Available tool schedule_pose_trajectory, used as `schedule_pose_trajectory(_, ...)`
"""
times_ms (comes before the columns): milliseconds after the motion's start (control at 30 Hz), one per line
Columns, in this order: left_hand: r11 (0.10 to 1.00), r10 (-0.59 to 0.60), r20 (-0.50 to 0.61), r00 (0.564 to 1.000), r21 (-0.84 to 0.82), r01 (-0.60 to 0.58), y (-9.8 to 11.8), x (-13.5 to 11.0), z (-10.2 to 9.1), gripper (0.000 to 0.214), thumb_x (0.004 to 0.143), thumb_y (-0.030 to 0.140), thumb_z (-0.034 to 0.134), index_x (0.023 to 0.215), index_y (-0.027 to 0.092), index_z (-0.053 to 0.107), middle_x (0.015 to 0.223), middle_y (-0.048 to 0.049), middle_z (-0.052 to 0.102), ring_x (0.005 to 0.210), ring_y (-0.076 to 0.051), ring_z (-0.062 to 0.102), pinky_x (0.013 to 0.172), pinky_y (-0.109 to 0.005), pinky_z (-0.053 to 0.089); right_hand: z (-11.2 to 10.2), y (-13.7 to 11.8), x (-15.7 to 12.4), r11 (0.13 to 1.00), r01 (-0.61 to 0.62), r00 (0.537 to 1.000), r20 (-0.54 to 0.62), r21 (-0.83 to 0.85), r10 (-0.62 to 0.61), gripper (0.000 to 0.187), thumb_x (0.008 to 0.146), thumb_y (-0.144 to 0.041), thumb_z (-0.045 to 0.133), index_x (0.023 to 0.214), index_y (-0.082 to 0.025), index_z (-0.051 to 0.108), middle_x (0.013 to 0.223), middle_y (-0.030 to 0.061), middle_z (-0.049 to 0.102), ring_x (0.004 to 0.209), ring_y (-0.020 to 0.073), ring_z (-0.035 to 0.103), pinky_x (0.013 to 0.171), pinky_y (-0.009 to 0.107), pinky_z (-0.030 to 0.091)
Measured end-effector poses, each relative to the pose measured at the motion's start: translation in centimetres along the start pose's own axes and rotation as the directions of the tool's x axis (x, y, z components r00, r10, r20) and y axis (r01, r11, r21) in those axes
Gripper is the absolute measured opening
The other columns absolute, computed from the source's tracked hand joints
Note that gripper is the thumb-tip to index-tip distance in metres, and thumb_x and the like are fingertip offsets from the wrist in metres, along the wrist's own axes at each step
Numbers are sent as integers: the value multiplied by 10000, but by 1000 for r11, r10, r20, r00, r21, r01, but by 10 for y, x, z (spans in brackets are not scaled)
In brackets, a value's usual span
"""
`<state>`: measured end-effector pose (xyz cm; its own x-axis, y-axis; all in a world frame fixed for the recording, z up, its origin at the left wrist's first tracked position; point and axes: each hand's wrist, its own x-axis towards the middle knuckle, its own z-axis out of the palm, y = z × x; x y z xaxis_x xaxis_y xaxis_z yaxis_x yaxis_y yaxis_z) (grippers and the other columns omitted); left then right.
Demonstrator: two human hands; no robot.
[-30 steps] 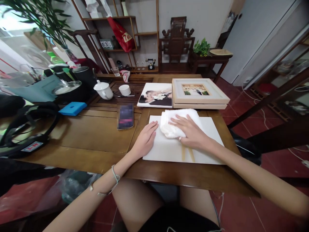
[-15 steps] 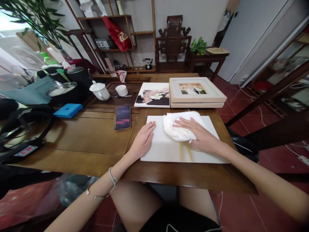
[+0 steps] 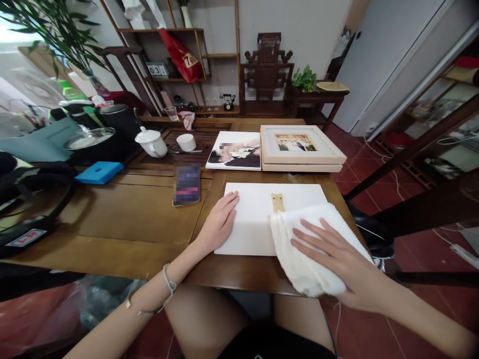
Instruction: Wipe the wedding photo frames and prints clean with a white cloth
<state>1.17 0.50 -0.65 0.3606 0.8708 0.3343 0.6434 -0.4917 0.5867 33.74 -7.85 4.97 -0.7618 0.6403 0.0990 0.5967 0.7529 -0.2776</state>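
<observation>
A flat white panel lies on the wooden table in front of me. My left hand rests flat on the panel's left edge, fingers stretched out and holding nothing. Over the panel's right part and past the table's front edge lies a folded white towel. My right hand is on top of this towel with fingers spread, keeping hold of it; the thumb is hidden. Just beyond the towel shows a small gold-coloured fitting on the panel. Its lower part is covered by the towel.
Behind the panel lie a photo print and stacked framed pictures. To the left are a phone, a white cup, a lidded white cup, a blue block and black headphones.
My right hand and the towel have moved right and toward me, uncovering the top of the gold-coloured fitting and hiding its lower legs. My left hand stays at the panel's edge.
</observation>
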Motion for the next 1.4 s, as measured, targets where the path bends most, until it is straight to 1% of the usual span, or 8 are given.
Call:
schedule_pose_trajectory(133,1000,1,14,1000,13,-1,-1,0,0,439,991,266,353,1390,159,503,1488,-129,459,1421,-251,360,1187,-492,289,-11,25,0,996,67,997,42,62,-70,818,746,-174,564,1513,-275,298,1567,49,326,1460,297,203,1172,588,130)
schedule_pose_trajectory(433,999,-2,29,1000,35,1,-1,0,-1,446,990,252,344,1401,152,486,1499,-128,444,1426,-241,352,1188,-493,287,-8,107,54,981,-183,968,-166,60,190,780,701,-123,504,1466,-238,401,1521,70,409,1445,292,254,1157,618,141)
schedule_pose_trajectory(800,1000,4,6,1000,29,-4,1,-1,1,445,992,264,344,1403,178,492,1493,-122,453,1420,-266,362,1178,-514,302,-29,-10,-26,979,-149,984,121,142,132,967,545,-57,514,1444,-402,426,1488,-79,418,1381,308,384,1155,548,315)
schedule_pose_trajectory(1000,999,14,10,1000,43,-14,1,-1,1,449,988,259,348,1398,149,494,1487,-138,457,1420,-263,361,1181,-503,301,-34,39,1,954,-172,975,180,247,129,702,763,-149,547,1415,-396,465,1513,-83,398,1432,293,267,1162,563,261)
schedule_pose_trajectory(1100,999,12,13,1000,42,-13,1,0,0,447,987,258,350,1399,162,494,1490,-133,456,1416,-263,369,1177,-512,303,-22,73,34,933,-210,978,61,292,201,584,840,-255,527,1413,-358,475,1520,-52,402,1446,305,216,1164,595,206)
schedule_pose_trajectory(1167,999,8,13,1000,40,-9,2,0,-1,444,986,259,352,1398,174,495,1491,-126,456,1412,-259,376,1175,-513,306,-12,83,52,898,-328,926,-88,293,367,562,851,-276,521,1408,-330,484,1517,-16,413,1443,325,220,1142,620,245)
schedule_pose_trajectory(1267,999,-1,12,1000,38,1,2,0,-1,443,984,258,356,1396,180,499,1487,-120,462,1410,-255,381,1174,-505,314,2,72,64,844,-442,827,-226,303,515,576,820,-232,533,1392,-297,504,1492,31,453,1429,361,245,1099,655,310)
schedule_pose_trajectory(1400,999,-4,13,1000,34,3,3,-1,-2,446,981,253,359,1402,188,493,1487,-116,462,1413,-260,375,1171,-506,319,10,23,50,907,-285,917,-186,311,352,624,802,-175,509,1410,-315,469,1477,23,471,1421,335,286,1131,673,225)
